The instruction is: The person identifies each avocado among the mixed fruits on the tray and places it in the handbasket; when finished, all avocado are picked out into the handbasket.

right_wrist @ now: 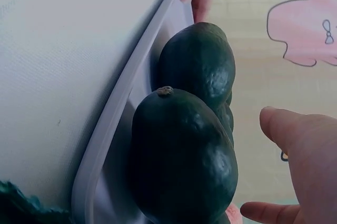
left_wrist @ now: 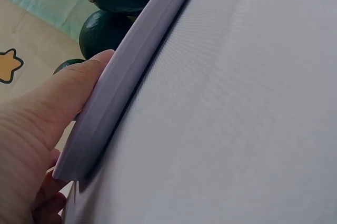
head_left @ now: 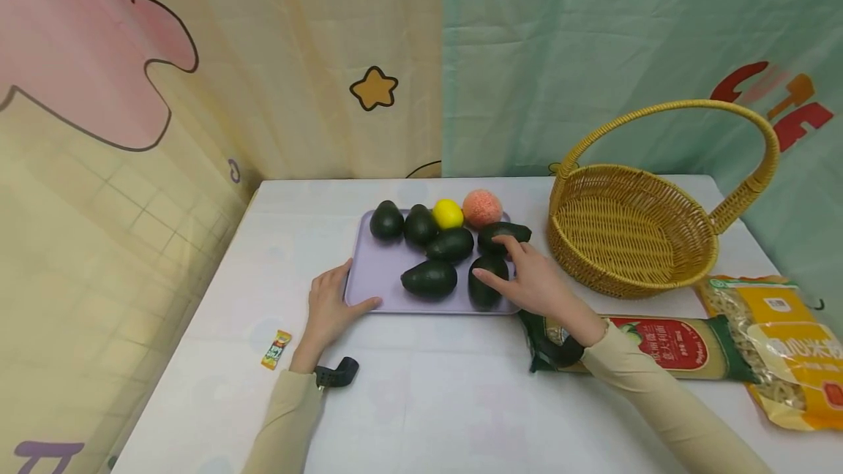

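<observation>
A lilac tray (head_left: 388, 291) holds several dark green avocados, a round yellow fruit (head_left: 448, 213) and a rough pink ball (head_left: 482, 208). My left hand (head_left: 329, 307) holds the tray's near left corner, thumb along the front rim and the other fingers at the left side. In the left wrist view the thumb (left_wrist: 79, 84) lies on the rim. Over the tray's right end, my right hand (head_left: 535, 280) is spread with thumb and fingers apart, above the front right avocado (head_left: 486, 285). The right wrist view shows that avocado (right_wrist: 184, 155) with a gap to the fingers.
A yellow wicker basket (head_left: 632, 284) with a tall handle stands right of the tray. A spaghetti pack (head_left: 672, 342) lies under the right forearm, beside an orange-and-clear food bag (head_left: 790, 350). One small wrapped snack (head_left: 276, 350) lies left of the left wrist.
</observation>
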A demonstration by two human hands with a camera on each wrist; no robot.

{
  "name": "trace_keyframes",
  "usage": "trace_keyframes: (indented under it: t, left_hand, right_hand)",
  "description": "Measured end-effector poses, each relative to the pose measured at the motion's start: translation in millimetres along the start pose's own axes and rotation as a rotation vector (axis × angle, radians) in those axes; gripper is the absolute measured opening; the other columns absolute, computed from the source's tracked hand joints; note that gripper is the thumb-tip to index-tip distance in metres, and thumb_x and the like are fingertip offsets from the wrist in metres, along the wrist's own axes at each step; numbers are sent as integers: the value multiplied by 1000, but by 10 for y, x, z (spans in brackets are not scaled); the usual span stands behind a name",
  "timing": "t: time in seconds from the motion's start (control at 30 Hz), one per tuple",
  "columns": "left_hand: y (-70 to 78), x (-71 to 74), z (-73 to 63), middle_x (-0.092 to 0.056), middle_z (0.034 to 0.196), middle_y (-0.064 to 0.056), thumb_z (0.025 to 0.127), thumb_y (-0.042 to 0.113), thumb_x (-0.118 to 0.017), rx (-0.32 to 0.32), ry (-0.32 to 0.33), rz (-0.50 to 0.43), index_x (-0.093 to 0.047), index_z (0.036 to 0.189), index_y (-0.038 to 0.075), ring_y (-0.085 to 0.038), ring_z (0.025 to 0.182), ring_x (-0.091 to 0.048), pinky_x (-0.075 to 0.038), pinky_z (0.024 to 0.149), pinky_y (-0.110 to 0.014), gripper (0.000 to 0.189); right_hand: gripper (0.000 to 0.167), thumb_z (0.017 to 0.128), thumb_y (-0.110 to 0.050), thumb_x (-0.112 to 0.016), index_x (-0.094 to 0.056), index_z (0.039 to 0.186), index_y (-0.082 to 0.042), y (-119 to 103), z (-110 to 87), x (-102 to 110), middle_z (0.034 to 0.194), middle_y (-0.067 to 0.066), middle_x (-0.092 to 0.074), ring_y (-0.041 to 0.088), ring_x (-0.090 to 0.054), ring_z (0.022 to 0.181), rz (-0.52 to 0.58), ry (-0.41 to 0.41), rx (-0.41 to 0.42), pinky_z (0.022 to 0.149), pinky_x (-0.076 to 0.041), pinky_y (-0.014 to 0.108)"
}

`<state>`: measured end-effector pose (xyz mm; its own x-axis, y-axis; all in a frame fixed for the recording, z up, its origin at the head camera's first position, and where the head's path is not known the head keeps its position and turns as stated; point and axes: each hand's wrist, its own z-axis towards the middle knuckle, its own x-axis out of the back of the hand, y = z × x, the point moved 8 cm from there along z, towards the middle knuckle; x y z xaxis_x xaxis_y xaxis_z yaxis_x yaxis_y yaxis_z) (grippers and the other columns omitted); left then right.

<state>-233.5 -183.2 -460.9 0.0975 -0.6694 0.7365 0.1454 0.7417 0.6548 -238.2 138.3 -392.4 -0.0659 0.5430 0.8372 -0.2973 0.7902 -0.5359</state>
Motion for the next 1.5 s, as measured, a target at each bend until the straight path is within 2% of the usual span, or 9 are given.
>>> trace_keyframes:
  t: [0.2, 0.47, 0.7, 1.1, 1.5]
  left_hand:
    - [-17, 4, -11, -44, 136, -22, 70, 38, -84, -16, 21, -2, -41, 142, 1, -38, 125, -29, -20, 102, -52, 92]
    - [-13, 3, -5, -47, 134, -22, 68, 38, -84, -48, 38, 8, -42, 141, 1, -38, 123, -32, -23, 101, -52, 92]
    - [6, 13, 10, -48, 131, -22, 68, 41, -84, -84, 53, 16, -43, 141, 1, -39, 121, -34, -25, 98, -53, 92]
    - [-21, 13, 0, -47, 133, -21, 68, 40, -84, -64, 39, 14, -42, 141, 2, -37, 121, -34, -25, 99, -51, 93]
    - [-30, 7, 8, -47, 134, -19, 69, 43, -83, -49, 27, 15, -42, 142, 3, -36, 123, -33, -24, 101, -50, 93]
  right_hand:
    - [76, 82, -60, -62, -43, 135, -9, 27, 10, -64, 106, 22, -58, 31, -59, 89, 18, 1, -11, 75, -50, 44]
    - [72, 83, -55, -65, -42, 132, -7, 57, 11, -153, 115, 30, -55, 35, -60, 89, 20, -25, -45, 80, -48, 48]
    - [70, 83, -58, -63, -43, 129, -9, 89, 9, -233, 112, 28, -58, 33, -60, 87, 41, -45, -64, 78, -49, 48]
    - [66, 81, -53, -69, -43, 127, -13, 136, 7, -281, 118, 26, -54, 35, -57, 95, 135, -32, -64, 83, -46, 50]
    - [63, 79, -54, -71, -47, 124, -17, 126, -12, -215, 121, 22, -53, 37, -55, 100, 158, 16, -40, 85, -44, 52]
